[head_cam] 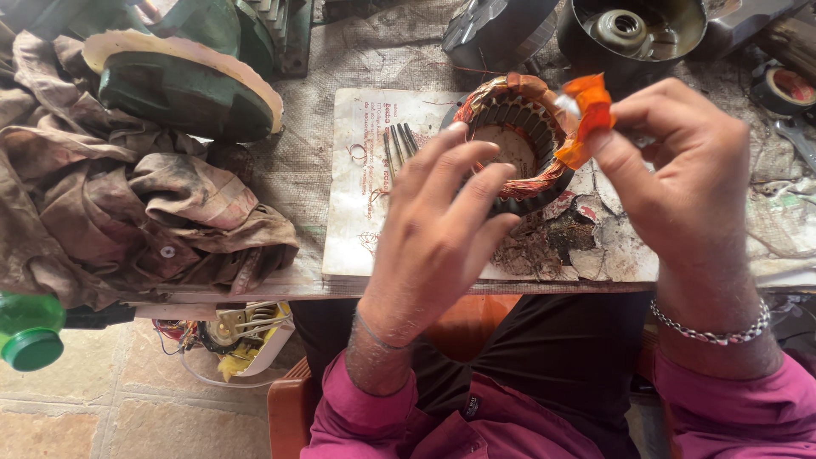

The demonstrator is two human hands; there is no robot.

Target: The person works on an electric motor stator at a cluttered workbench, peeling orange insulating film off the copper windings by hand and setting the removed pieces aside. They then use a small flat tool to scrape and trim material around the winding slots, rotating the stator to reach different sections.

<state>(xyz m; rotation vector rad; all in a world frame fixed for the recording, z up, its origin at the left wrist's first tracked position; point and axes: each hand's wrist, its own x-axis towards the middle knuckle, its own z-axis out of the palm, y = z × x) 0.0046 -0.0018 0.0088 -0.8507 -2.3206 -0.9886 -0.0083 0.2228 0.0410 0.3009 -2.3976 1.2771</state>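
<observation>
A round motor stator [520,136] with copper windings and a slotted core lies on a worn white board [357,204] on the workbench. My right hand [680,178] pinches an orange strip of insulating film [586,115] at the stator's upper right rim. My left hand [442,229] hovers in front of the stator with its fingers spread, holding nothing that I can see. Several thin dark metal rods [398,144] lie on the board just left of the stator.
A green motor end cover [183,85] and a heap of dirty rags [127,204] fill the left. Dark metal housings [633,30] and a tape roll [786,89] sit at the back right. A green bottle cap [30,344] and a wired part [238,336] are below the bench.
</observation>
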